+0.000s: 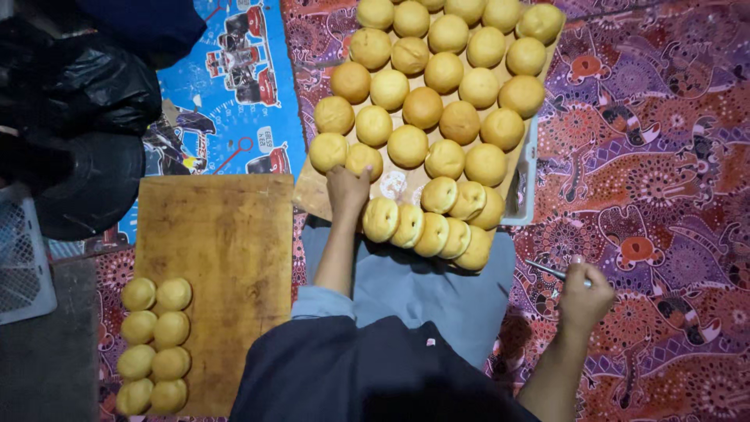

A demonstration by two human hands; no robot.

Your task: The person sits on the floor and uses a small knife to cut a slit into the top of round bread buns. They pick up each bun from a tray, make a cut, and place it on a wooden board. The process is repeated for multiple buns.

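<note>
My left hand (346,190) reaches forward to the near edge of a wooden tray (312,197) and closes on a golden round bun (364,160). Many such buns cover the tray in rows. Along the tray's near edge a row of sliced buns (428,233) leans one against another. My right hand (584,297) hovers over the patterned cloth at the right, shut on a thin metal knife (551,272) that points left. My lap in grey trousers lies below the tray.
A wooden board (226,250) at the left carries several buns (155,344) in two columns at its near left. Black bags (78,117) and a white mesh basket (19,258) sit at the far left. A red patterned cloth (664,156) covers the floor.
</note>
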